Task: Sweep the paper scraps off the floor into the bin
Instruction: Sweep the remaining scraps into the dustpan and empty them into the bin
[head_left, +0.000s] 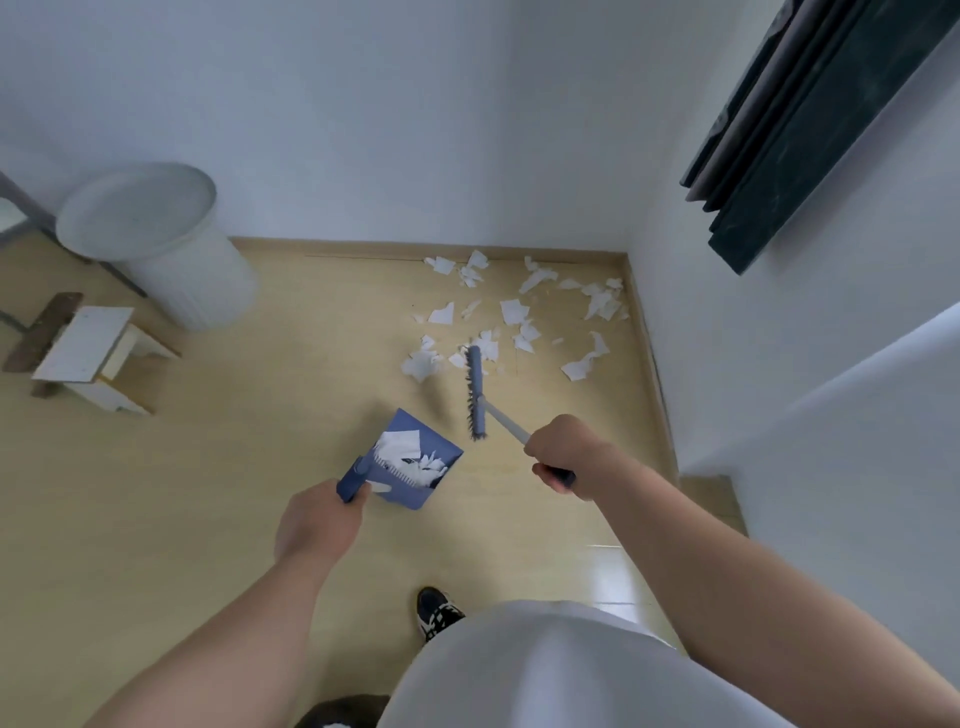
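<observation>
The right hand (563, 452) is clenched round the handle of the brush (475, 395), whose head reaches out just ahead of it. The left hand (317, 519) grips the handle of the dustpan (415, 462), which sits just beyond its knuckles with a few scraps already inside.

Most of the scraps (519, 312) lie farther ahead of the right hand, spread toward the room's corner. The nearest ones touch the brush's far end.

To sweep well, I would reach past the farthest pieces by the skirting and draw them back in short strokes toward the left hand. The pan's lip should be flat on the floor (208, 493) so that thin paper does not slip under.

The floor is pale, smooth wood, so paper should slide easily. White walls close in ahead and to the right. The bin (156, 234) stands well off, ahead and left of the left hand, beside a small stool (93, 353).
</observation>
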